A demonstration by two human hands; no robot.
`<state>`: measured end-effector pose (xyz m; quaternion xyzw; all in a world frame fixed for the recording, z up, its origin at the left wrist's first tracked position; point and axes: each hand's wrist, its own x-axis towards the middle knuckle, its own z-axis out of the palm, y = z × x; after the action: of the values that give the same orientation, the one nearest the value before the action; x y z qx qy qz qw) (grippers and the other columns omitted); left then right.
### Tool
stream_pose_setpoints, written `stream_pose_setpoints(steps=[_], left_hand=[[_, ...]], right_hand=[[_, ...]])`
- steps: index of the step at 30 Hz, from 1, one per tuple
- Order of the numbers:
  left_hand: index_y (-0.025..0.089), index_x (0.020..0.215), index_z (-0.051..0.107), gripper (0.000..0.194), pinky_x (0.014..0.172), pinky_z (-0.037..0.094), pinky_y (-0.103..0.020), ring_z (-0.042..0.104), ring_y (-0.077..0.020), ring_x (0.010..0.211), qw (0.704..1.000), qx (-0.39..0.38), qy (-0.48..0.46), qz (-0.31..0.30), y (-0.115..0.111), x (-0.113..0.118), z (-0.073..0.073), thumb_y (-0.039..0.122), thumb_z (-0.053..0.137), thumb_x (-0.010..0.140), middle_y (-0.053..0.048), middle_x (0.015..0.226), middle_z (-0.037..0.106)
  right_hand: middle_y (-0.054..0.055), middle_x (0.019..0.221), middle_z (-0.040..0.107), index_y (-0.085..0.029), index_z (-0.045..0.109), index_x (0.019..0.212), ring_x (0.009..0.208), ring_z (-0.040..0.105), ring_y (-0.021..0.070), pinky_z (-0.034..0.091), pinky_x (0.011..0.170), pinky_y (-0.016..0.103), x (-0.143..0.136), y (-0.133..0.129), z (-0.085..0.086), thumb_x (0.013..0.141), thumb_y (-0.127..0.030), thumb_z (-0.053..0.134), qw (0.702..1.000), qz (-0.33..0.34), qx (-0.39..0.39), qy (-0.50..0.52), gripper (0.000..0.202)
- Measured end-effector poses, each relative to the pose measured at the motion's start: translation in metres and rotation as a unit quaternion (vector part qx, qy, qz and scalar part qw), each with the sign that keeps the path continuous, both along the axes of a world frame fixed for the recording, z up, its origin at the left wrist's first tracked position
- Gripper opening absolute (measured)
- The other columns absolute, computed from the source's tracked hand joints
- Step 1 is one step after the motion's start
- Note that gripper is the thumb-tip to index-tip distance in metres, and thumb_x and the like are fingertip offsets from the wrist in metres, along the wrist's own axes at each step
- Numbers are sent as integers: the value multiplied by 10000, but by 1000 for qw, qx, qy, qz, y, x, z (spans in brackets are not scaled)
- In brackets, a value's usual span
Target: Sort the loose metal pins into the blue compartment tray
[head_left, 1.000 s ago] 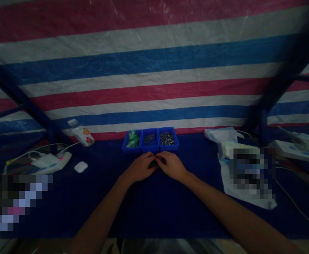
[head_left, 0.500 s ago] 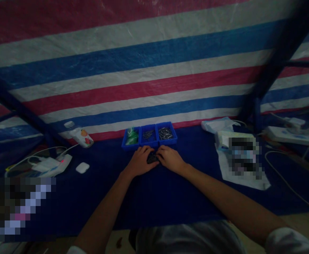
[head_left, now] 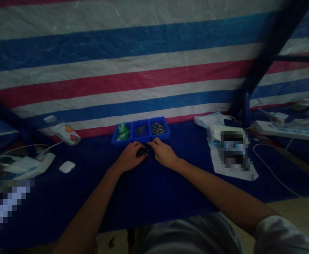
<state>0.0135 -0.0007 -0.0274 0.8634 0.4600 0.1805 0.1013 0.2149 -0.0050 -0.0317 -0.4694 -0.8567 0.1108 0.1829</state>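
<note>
My left hand (head_left: 130,155) curls its fingers and thumb around a small clump of dark thin metal pieces (head_left: 141,152), which look like nails or screws. Close on its right, my right hand (head_left: 165,153) pinches a thin metal piece (head_left: 149,147) at its fingertips; the exact kind is too small to make out. Just beyond both hands stand three joined blue bins. Green plastic bagging fills the left bin (head_left: 114,138), a few thin metal pieces lie in the middle bin (head_left: 144,139), and a thicker heap lies in the right bin (head_left: 167,132).
On the left of the dark blue table (head_left: 154,194) are a bottle (head_left: 65,132), a white case (head_left: 67,167) and a power strip with cables (head_left: 41,167). To the right lie a tissue pack (head_left: 214,134) and white sheet (head_left: 218,162). A striped tarp (head_left: 133,81) hangs behind.
The view has shifted, so everything sits further left and slightly higher. My right hand has drawn a little away from the clump, with a thin piece at its fingertips.
</note>
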Motion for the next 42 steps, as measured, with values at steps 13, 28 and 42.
stream_pose_setpoints(steps=[13,28,42], left_hand=[[205,1048,619,188,920,464,-402,580,-231,995,1000,-16,-10,3,-2,4,4,277,576,880,-57,1074,602],[201,1085,624,236,927,473,-417,589,-237,1010,999,-22,30,14,-4,6,12,310,582,880,-63,1099,596],[209,1060,633,192,934,462,-397,582,-234,1012,999,-15,49,-6,-7,7,13,284,567,896,-62,1090,593]], right_hand=[[78,1012,632,-172,585,1118,912,593,160,477,836,336,0,10,-13,910,-156,425,954,62,19,293,263],[-36,533,523,-172,542,618,433,420,66,310,436,216,10,16,-1,803,-456,590,838,-25,-255,482,341],[60,979,665,-181,666,1008,859,616,157,461,769,284,3,4,0,887,-256,501,973,-3,-40,227,218]])
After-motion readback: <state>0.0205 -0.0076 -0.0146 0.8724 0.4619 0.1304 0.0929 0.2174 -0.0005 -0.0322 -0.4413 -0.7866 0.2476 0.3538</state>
